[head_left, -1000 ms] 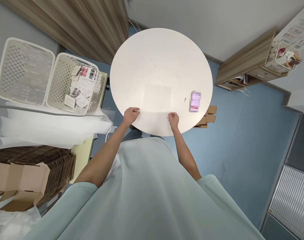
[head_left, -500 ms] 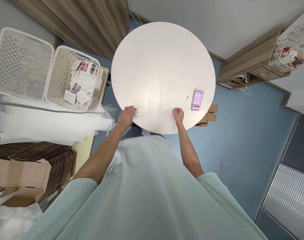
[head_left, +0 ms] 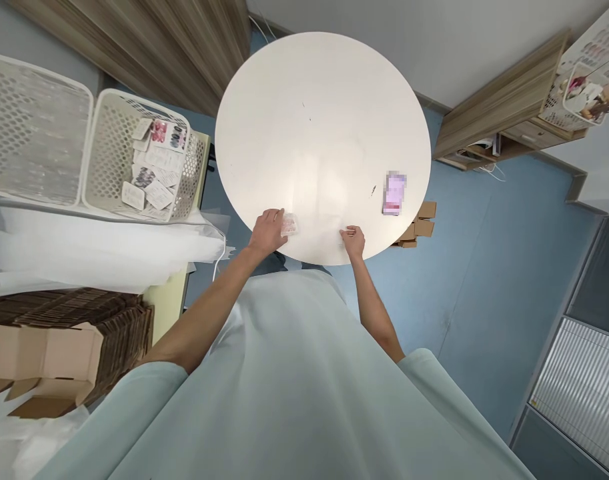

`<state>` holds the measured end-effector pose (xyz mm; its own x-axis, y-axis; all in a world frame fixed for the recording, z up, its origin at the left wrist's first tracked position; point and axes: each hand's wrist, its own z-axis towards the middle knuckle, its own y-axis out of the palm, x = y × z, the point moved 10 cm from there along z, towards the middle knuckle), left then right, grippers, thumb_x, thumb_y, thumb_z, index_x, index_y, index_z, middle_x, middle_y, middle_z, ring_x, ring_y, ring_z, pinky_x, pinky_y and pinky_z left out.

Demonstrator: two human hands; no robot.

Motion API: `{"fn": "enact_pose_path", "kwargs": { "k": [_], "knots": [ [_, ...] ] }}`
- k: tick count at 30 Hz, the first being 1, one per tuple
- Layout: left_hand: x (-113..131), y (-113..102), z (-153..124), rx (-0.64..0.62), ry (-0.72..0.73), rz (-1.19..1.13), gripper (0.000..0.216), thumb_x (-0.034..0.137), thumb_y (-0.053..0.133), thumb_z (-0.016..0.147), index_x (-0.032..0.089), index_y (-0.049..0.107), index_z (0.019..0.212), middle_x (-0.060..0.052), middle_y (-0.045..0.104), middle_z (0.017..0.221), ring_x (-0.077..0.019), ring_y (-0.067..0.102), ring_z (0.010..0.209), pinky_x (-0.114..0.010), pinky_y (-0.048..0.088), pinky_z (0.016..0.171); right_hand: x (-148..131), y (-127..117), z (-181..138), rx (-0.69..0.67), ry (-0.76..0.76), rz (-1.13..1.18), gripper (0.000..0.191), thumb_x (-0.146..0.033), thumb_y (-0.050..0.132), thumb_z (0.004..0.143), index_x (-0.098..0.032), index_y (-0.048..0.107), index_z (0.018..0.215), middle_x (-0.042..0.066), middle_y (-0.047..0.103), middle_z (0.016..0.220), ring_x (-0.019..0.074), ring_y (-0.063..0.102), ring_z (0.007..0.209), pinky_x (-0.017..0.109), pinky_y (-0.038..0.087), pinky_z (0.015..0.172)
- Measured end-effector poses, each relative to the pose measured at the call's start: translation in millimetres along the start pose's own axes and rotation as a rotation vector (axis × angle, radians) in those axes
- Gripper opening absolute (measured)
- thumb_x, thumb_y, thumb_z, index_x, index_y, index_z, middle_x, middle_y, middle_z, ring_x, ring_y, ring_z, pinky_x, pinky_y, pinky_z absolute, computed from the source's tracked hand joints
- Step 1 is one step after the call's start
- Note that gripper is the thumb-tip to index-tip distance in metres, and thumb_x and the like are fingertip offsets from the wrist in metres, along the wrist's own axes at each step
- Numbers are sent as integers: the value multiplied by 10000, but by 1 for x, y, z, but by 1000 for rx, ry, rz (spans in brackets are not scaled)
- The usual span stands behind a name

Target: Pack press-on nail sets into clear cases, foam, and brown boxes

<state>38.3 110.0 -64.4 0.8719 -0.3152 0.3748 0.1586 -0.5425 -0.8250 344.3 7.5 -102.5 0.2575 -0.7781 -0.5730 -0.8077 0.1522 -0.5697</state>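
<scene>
Near the front edge of the round white table, my left hand is closed on a small clear plastic box with pinkish contents, its fingers and thumb at the box's left side. To the right, my right hand is low over the tabletop, its fingers bent together in a pinch. A faint, see-through patch shows beside its fingertips, too pale to name. Beyond that hand lies a blurred-out pink and purple flat object.
White perforated baskets stand at left, one holding printed cards, the other clear plastic pieces. Below them are white sheets and stacked flat cardboard boxes. Cardboard shows beneath the table's right edge. A wooden cabinet stands at right.
My left hand has moved right with the clear box, away from the table's edge. My right hand has shifted slightly left and down, its fingers now pointing left. The view has shifted a little.
</scene>
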Motion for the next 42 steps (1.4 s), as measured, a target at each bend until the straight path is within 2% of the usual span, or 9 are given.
{"fn": "enact_pose_path", "kwargs": {
  "k": [5, 9, 14, 22, 28, 31, 37, 42],
  "knots": [
    [46, 18, 15, -56, 126, 10, 779, 215, 684, 880, 89, 466, 1617, -257, 526, 1575, -424, 476, 1478, -522, 442, 1179, 4, 6, -7, -43, -4, -77, 227, -398, 757, 917, -228, 724, 1064, 66, 813, 1086, 235, 745, 1050, 343, 552, 929],
    [59, 35, 23, -113, 160, 64, 726, 147, 652, 854, 69, 512, 1562, -281, 543, 1550, -435, 496, 1451, -535, 463, 1140, 8, 12, -7, -76, -8, -115, 209, -404, 766, 922, -232, 756, 1041, 63, 819, 1090, 235, 756, 1046, 351, 566, 945],
    [56, 47, 23, -129, 151, 101, 715, 100, 602, 841, 71, 514, 1550, -295, 543, 1548, -434, 530, 1414, -533, 479, 1105, 15, 22, -6, -118, 7, -95, 182, -395, 750, 933, -236, 770, 1019, 49, 827, 1072, 226, 781, 987, 353, 579, 947],
    [61, 46, 21, -116, 180, 79, 738, 105, 593, 862, 78, 473, 1590, -290, 534, 1560, -430, 551, 1396, -518, 477, 1105, 16, 24, -15, -133, 2, -109, 175, -395, 685, 982, -240, 767, 972, 37, 833, 1035, 222, 792, 966, 333, 565, 937],
    [64, 48, 23, -136, 170, 98, 710, 125, 583, 880, 30, 471, 1575, -316, 528, 1543, -435, 545, 1385, -520, 513, 1071, 1, 20, -32, -112, -13, -173, 186, -384, 636, 1016, -238, 746, 986, 47, 827, 1039, 219, 769, 955, 320, 553, 880],
    [62, 47, 22, -136, 171, 62, 727, 149, 596, 889, 66, 453, 1597, -295, 520, 1567, -433, 521, 1424, -520, 525, 1075, -17, 23, -47, -111, -75, -200, 190, -389, 623, 1028, -247, 741, 980, 44, 822, 1035, 216, 747, 945, 309, 550, 841],
    [48, 37, 10, -94, 132, -51, 718, 245, 585, 976, 90, 392, 1650, -253, 432, 1700, -399, 473, 1515, -505, 491, 1169, -51, 55, -74, -181, -182, -229, 177, -388, 625, 1055, -261, 724, 984, 11, 815, 1026, 196, 735, 902, 301, 540, 832],
    [18, 27, -9, -1, -73, -221, 543, 289, 471, 1065, 113, 509, 1578, -222, 577, 1591, -356, 578, 1434, -461, 514, 1141, -69, 90, -80, -242, -230, -300, 204, -415, 633, 1072, -265, 735, 979, 18, 817, 1046, 212, 745, 965, 313, 552, 876]
  ]
}}
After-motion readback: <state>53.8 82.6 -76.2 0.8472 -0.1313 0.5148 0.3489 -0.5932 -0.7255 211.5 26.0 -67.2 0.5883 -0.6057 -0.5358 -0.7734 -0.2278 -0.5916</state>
